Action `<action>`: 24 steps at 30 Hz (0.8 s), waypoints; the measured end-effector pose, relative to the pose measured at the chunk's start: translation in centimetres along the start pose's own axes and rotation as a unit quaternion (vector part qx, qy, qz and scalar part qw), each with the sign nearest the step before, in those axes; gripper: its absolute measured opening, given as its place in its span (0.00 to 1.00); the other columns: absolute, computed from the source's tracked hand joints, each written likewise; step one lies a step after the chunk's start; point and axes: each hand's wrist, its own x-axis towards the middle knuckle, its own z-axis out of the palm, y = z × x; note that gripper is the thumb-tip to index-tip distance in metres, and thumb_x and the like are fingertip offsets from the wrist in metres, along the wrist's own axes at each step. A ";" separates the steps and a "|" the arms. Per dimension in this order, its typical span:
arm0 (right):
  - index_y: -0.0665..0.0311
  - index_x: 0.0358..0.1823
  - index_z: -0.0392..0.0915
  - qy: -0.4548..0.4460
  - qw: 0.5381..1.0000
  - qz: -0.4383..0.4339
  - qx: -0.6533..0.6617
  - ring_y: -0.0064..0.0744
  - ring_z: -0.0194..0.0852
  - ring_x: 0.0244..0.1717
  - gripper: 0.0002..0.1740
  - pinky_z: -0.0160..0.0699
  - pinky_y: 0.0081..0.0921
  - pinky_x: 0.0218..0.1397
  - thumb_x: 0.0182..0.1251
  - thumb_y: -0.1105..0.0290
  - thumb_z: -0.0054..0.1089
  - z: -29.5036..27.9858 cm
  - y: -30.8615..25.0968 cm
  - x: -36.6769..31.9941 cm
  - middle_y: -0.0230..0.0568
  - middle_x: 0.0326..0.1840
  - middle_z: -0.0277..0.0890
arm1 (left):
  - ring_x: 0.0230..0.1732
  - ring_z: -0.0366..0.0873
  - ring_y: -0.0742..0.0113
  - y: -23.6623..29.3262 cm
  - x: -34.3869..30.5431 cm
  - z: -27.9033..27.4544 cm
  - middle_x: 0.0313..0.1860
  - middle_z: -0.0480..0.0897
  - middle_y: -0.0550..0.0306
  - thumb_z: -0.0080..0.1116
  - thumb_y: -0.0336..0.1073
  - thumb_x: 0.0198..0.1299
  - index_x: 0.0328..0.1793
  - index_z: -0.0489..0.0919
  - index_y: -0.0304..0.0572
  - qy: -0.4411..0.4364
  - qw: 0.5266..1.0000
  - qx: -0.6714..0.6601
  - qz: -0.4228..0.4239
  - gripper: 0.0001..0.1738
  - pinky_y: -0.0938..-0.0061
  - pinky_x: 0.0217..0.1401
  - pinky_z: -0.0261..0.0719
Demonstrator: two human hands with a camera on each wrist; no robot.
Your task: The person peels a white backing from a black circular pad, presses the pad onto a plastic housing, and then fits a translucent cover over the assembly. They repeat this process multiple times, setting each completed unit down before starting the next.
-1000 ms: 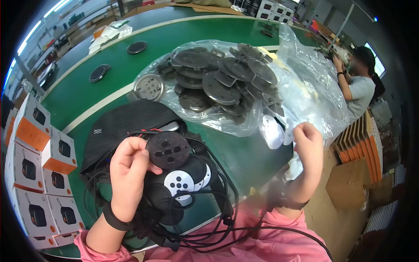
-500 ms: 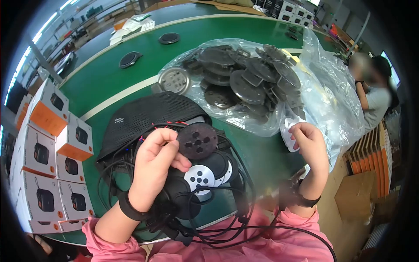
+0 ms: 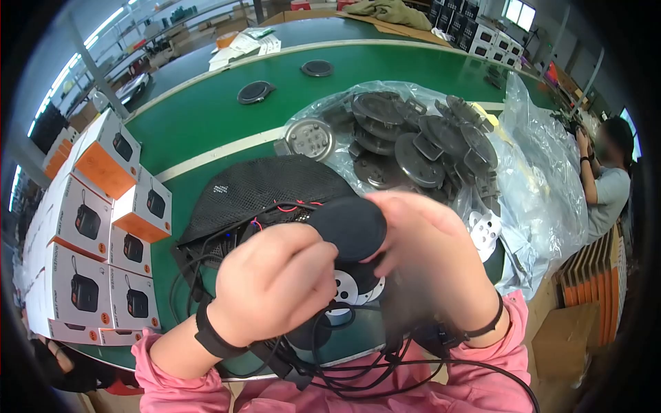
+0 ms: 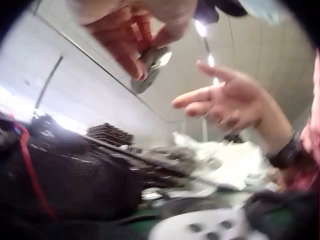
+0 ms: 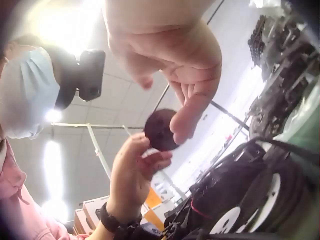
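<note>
My left hand [image 3: 279,282] pinches a thin black round pad [image 3: 350,230] by its edge, over the table. Its plain dark face shows in the head view; the left wrist view has the pad [image 4: 150,75] nearly edge-on. My right hand [image 3: 430,241] is at the pad's right edge. In the left wrist view the right hand [image 4: 227,100] has its fingers extended and the thumb apart, nothing gripped. Below the hands lie white round pieces with holes [image 3: 344,286] among black pads and cables, partly hidden by my hands.
A black mesh bag [image 3: 268,186] sits just beyond my hands. Black round covers [image 3: 427,141] are heaped on clear plastic [image 3: 544,179], beside a white holed piece [image 3: 485,230]. Boxes [image 3: 82,213] stack at left. A person [image 3: 609,165] works at far right.
My right hand has moved left from the white holed pieces to the black pad. The pad in my left hand showed its holes before; now a plain face shows. The head view has shifted.
</note>
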 end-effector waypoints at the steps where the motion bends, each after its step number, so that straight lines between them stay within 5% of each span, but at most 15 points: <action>1: 0.69 0.45 0.72 -0.002 1.000 -0.003 -0.002 0.24 0.74 0.31 0.17 0.75 0.18 0.30 0.63 0.63 0.49 -0.1 -0.1 0.9 0.37 0.33 0.74 | 0.30 0.74 0.58 0.0 0.3 0.0 0.31 0.71 0.52 0.59 0.24 0.34 0.36 0.75 0.37 0.003 1.000 0.003 0.002 0.16 0.72 0.30 0.75; 3: 0.68 0.43 0.73 -0.025 0.998 -0.048 0.039 0.25 0.74 0.31 0.15 0.74 0.17 0.29 0.62 0.64 0.51 -0.8 0.9 3.1 0.37 0.34 0.75 | 0.32 0.75 0.57 0.1 0.9 -0.1 0.34 0.74 0.51 0.61 0.24 0.36 0.33 0.76 0.38 -0.069 0.997 0.016 -0.013 0.13 0.70 0.36 0.75; 5: 0.68 0.41 0.73 -0.026 0.995 -0.073 0.057 0.25 0.74 0.31 0.13 0.74 0.18 0.30 0.61 0.66 0.51 -1.1 1.8 4.6 0.36 0.34 0.75 | 0.35 0.75 0.56 0.0 2.5 -1.0 0.34 0.74 0.51 0.59 0.26 0.40 0.34 0.75 0.38 -0.118 0.986 -0.032 -0.114 0.11 0.72 0.37 0.74; 8: 0.69 0.43 0.71 0.069 0.970 -0.172 0.156 0.25 0.73 0.36 0.12 0.74 0.22 0.39 0.62 0.69 0.46 -1.4 4.3 6.5 0.38 0.37 0.74 | 0.35 0.75 0.57 -3.1 4.8 -1.6 0.32 0.75 0.49 0.56 0.32 0.46 0.35 0.76 0.36 -0.180 0.967 0.002 -0.182 0.10 0.72 0.36 0.73; 13: 0.70 0.43 0.69 0.077 0.960 -0.145 0.225 0.26 0.70 0.42 0.13 0.69 0.22 0.47 0.59 0.73 0.41 -1.7 6.3 6.2 0.40 0.41 0.72 | 0.41 0.75 0.56 -13.0 8.0 1.5 0.41 0.77 0.46 0.52 0.46 0.51 0.43 0.77 0.32 -0.378 0.853 0.012 -0.361 0.22 0.69 0.46 0.71; 15: 0.70 0.42 0.69 0.100 0.943 -0.186 0.256 0.27 0.70 0.41 0.13 0.69 0.23 0.46 0.58 0.74 0.41 -1.9 6.2 6.0 0.40 0.40 0.72 | 0.46 0.74 0.54 -17.1 7.5 4.0 0.46 0.77 0.43 0.53 0.49 0.51 0.47 0.75 0.30 -0.415 0.845 0.026 -0.337 0.27 0.69 0.51 0.69; 22: 0.71 0.43 0.70 0.088 0.944 -0.221 0.229 0.26 0.70 0.42 0.13 0.67 0.21 0.48 0.57 0.74 0.42 -2.4 5.5 5.4 0.41 0.39 0.73 | 0.43 0.75 0.57 -19.2 6.0 7.6 0.41 0.78 0.48 0.60 0.47 0.46 0.46 0.74 0.33 -0.433 0.834 0.105 -0.327 0.27 0.70 0.49 0.70; 24: 0.72 0.44 0.70 0.076 0.947 -0.230 0.212 0.27 0.71 0.42 0.14 0.68 0.22 0.48 0.58 0.74 0.43 -2.4 5.6 5.3 0.41 0.40 0.73 | 0.39 0.76 0.63 -19.7 5.2 7.5 0.36 0.79 0.54 0.64 0.41 0.43 0.46 0.73 0.37 -0.356 0.867 0.009 -0.348 0.25 0.73 0.43 0.72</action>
